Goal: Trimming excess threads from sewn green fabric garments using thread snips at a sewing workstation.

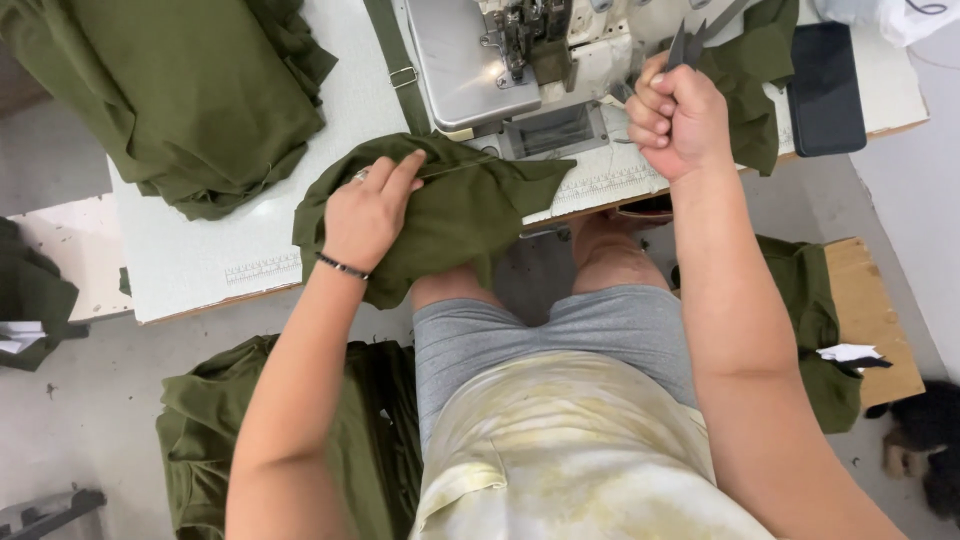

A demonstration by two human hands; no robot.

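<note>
Left hand (368, 212) presses flat on the green cloth (440, 215) at the table's near edge, right hand (678, 120) fists what look like snips (690, 42); best keep cloth taut, cut close

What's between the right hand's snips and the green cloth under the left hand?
Nothing visible. The right hand holds the snips raised above the table; the left hand presses on the green cloth. Only open air and the sewing machine's front edge lie between.
</note>
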